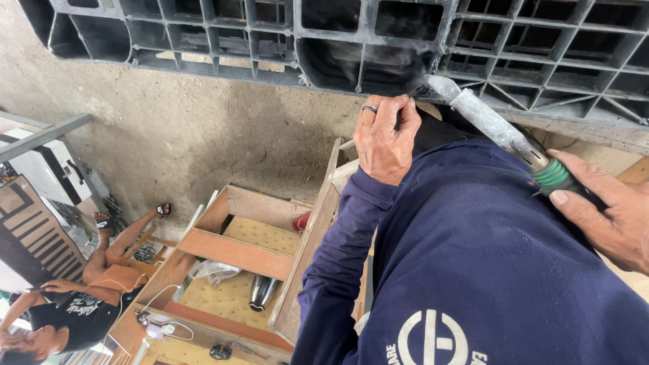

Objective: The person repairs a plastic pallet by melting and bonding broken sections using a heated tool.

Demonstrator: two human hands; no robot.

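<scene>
A white round emblem with curved lettering sits on the back of a navy shirt, near and right of centre at the bottom edge. At far left, a seated person's black shirt carries a pale printed design across the chest. A crumpled clear plastic bag lies inside the wooden frame, left of centre. No signs or screens are in view.
</scene>
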